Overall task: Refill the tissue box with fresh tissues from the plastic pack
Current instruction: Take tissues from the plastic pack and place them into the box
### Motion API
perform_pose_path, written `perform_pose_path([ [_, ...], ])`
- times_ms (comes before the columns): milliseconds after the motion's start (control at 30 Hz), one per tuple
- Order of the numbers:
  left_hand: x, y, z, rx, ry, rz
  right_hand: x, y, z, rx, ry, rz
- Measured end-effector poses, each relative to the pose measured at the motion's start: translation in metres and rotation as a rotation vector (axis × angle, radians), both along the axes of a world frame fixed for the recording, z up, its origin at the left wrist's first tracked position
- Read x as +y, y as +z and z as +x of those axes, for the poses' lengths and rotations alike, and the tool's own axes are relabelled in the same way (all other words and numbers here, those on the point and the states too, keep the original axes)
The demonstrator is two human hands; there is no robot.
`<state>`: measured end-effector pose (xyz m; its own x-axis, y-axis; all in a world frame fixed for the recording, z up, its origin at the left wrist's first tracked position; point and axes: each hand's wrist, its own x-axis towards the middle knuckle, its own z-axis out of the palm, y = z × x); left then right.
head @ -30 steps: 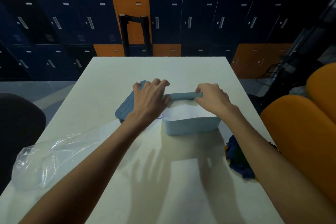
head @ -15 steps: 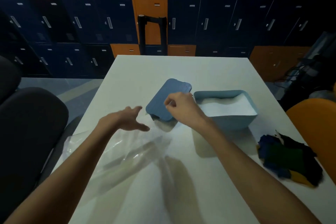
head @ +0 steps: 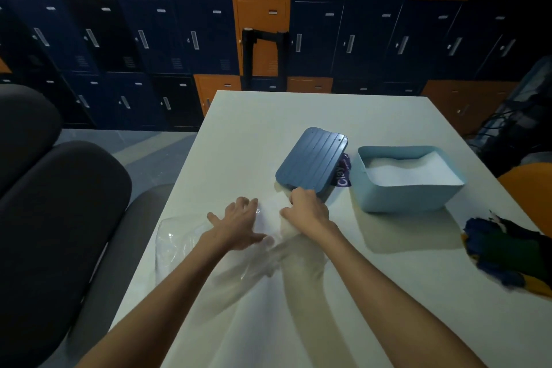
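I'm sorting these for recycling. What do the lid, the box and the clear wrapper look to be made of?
The lid looks like rigid plastic: matte dark blue, with moulded ribs. The box seems to be moulded plastic too: pale blue, smooth thin walls, rounded corners. The wrapper is thin clear film, probably plastic: see-through, crinkled, glinting.

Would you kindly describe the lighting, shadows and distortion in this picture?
Head view: dim overall, the table brightest; the tissue box casts a soft shadow toward the camera; the lockers bow from the wide lens; the plastic pack under the left hand is faint and slightly smeared.
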<state>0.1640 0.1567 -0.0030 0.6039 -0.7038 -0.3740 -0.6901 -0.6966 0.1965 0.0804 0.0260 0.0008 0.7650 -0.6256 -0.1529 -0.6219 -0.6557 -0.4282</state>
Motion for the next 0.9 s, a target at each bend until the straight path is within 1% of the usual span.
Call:
perform_pose_path([
  [233,0.003,-0.004,0.002,0.030,-0.012,-0.075,0.009,-0.001,-0.003,-0.124,-0.056,-0.121],
  [333,0.001,-0.001,0.005,0.060,0.037,-0.166,0.011,-0.003,-0.004,-0.139,-0.058,-0.134],
  [400,0.001,0.002,0.002,0.098,0.067,-0.204,0.010,-0.006,-0.005,-0.118,-0.078,-0.106],
  [500,0.003,0.001,-0.009,0.111,-0.020,-0.139,0.008,-0.008,-0.007,-0.081,-0.114,-0.042],
  [567,0.003,-0.005,-0.014,0.073,-0.078,-0.094,0.008,-0.007,-0.008,-0.076,-0.114,0.011],
  [667,0.003,-0.011,-0.015,-0.009,-0.111,-0.102,0.005,0.001,-0.011,-0.087,-0.109,0.052],
  [800,0.005,-0.014,-0.010,-0.037,-0.117,-0.140,-0.013,0.020,-0.018,-0.194,-0.186,0.098],
  [900,0.005,-0.015,-0.007,-0.036,-0.125,-0.137,-0.024,0.025,-0.022,-0.321,-0.261,0.208],
])
